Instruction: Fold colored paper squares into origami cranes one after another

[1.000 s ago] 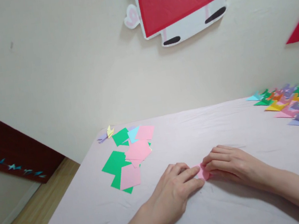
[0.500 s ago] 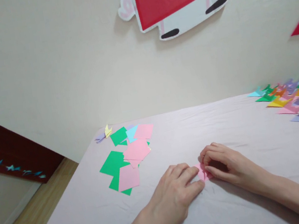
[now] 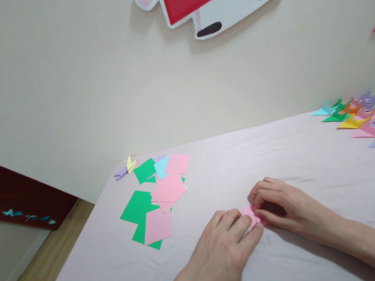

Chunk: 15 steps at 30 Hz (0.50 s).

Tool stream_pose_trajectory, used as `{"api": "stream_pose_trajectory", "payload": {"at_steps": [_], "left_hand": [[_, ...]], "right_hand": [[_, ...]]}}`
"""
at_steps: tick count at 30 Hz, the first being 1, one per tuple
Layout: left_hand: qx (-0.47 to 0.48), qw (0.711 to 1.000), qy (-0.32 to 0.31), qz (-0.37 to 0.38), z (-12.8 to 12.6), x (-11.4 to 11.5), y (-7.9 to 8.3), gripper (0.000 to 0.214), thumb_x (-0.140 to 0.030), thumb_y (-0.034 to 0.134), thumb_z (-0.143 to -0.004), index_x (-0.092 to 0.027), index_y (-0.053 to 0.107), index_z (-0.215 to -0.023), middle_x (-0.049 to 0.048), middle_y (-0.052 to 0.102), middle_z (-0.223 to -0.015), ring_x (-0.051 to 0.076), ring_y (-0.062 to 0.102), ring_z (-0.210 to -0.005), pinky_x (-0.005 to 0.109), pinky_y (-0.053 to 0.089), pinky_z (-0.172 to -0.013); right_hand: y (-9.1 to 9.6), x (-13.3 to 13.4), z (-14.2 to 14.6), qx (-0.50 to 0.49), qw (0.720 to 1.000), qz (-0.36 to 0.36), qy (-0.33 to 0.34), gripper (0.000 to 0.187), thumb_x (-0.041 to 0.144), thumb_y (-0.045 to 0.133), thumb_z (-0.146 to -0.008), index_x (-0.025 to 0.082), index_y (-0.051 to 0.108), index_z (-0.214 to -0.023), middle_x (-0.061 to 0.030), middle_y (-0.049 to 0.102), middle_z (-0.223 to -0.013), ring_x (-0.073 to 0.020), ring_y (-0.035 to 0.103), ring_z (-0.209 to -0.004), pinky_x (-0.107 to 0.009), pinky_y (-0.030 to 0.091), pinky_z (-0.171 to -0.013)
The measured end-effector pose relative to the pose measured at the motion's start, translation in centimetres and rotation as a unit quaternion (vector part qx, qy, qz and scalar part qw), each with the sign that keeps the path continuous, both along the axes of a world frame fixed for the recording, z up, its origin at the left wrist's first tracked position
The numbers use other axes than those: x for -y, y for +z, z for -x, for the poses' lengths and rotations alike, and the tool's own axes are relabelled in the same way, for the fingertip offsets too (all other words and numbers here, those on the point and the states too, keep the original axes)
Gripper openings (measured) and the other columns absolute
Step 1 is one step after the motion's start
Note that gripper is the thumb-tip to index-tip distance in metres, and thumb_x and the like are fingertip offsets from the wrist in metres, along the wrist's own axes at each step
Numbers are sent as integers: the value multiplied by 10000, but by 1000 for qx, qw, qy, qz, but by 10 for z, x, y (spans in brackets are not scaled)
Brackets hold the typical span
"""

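A small piece of folded pink paper (image 3: 250, 213) lies on the pale tablecloth, largely covered by my fingers. My right hand (image 3: 280, 201) pinches its right part between thumb and curled fingers. From the left, my left hand (image 3: 227, 243) presses on the paper's lower left, with thumb and fingertips bent around the edge and close to the right thumb. The exact shape of the fold is hidden under both hands.
Loose square sheets in green (image 3: 137, 207), pink (image 3: 157, 226) and light blue (image 3: 162, 167) lie at the left. Small folded yellow (image 3: 130, 164) and purple (image 3: 120, 174) pieces sit behind them. Many colourful folded paper figures (image 3: 369, 119) stand at the right back. A wall (image 3: 235, 85) borders the table.
My left hand has shifted right, its thumb now nearer the right thumb over the pink paper. My right hand keeps its pinch. The view has tilted slightly.
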<state>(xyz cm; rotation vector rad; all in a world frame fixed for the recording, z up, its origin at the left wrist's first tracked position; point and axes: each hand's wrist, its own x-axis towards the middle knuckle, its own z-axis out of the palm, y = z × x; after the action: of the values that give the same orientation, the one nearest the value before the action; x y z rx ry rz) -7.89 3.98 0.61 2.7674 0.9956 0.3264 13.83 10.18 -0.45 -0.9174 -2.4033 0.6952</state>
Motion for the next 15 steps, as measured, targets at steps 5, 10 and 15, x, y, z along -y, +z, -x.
{"api": "stream_pose_trajectory", "payload": {"at_steps": [5,10,15], "left_hand": [[8,1000,5,11,-1,-1,-1,312,-129,423,-991,-139,496,-1295,77,605,-1190,221,486,-1113,352,391,-982],[4,1000,8,13,-2,0,-2,300,-139,410,-999,-141,500,-1285,74,603,-1190,228,478,-1103,360,391,-967],[-19,1000,13,9,-4,2,-4,340,-146,427,-990,-137,465,-1329,75,585,-1246,244,460,-1120,378,396,-954]], "right_hand": [[-1,0,0,-7,1000,21,0,141,158,515,-904,215,558,-782,-39,649,-848,-201,565,-820,-350,449,-758],[-2,0,0,-14,999,29,3,144,143,501,-904,216,541,-786,-38,637,-851,-195,556,-820,-342,443,-752],[-2,0,1,-13,999,40,5,149,136,498,-902,218,523,-781,-36,628,-847,-193,546,-811,-340,441,-745]]}}
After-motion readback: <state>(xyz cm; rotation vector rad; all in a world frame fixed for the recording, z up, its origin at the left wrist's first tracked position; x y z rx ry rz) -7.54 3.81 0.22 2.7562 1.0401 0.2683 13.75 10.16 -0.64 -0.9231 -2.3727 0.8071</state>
